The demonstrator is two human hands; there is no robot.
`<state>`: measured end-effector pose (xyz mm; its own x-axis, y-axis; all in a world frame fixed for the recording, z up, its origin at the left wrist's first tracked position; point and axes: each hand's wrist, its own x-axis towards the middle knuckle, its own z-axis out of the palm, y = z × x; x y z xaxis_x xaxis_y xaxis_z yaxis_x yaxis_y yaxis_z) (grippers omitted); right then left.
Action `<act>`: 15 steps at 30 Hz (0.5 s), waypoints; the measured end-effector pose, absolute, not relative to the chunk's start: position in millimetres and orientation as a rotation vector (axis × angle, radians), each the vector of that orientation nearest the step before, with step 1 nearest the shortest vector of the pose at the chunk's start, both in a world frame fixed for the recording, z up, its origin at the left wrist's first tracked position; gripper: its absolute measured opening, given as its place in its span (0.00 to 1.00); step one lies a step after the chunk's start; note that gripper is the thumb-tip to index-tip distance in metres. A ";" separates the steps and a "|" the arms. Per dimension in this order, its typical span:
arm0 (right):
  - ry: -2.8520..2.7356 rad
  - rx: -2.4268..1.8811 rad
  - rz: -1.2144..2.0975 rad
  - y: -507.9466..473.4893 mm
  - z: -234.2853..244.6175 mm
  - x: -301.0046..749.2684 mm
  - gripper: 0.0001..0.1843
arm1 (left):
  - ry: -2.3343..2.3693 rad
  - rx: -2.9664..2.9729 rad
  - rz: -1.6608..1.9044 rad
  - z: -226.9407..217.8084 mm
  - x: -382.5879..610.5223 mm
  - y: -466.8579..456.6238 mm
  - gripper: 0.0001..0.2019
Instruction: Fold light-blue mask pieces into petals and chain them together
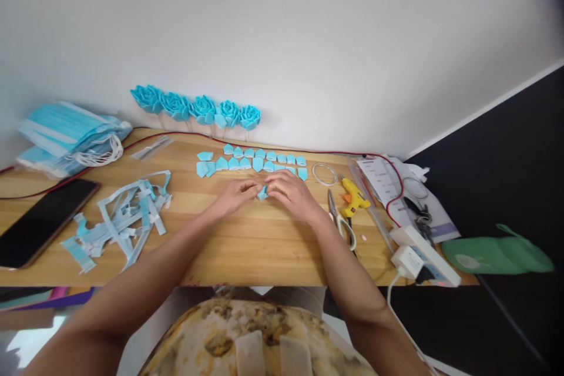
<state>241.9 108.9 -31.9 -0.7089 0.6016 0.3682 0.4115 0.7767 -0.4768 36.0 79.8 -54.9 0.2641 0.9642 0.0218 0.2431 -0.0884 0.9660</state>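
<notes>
Dark phone (42,220) and stacked masks (66,135) at the table's (264,247) left. Scissors (341,220) just beside a yellow glue gun (353,198).

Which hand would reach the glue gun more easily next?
Probably the right hand: the glue gun lies just to its right, past the scissors, while the left hand is on the far side of the blue piece both hands pinch.

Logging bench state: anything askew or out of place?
Mostly orderly. White power strip sits at the table's front right edge, cable hanging off. Cut blue strips lie tangled left of the left hand, which with the right hand pinches a folded blue piece.
</notes>
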 end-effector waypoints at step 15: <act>-2.433 -0.761 0.467 106.3 -36.9 235.9 0.09 | 1.263 1.458 0.939 -59.3 35.8 81.4 0.14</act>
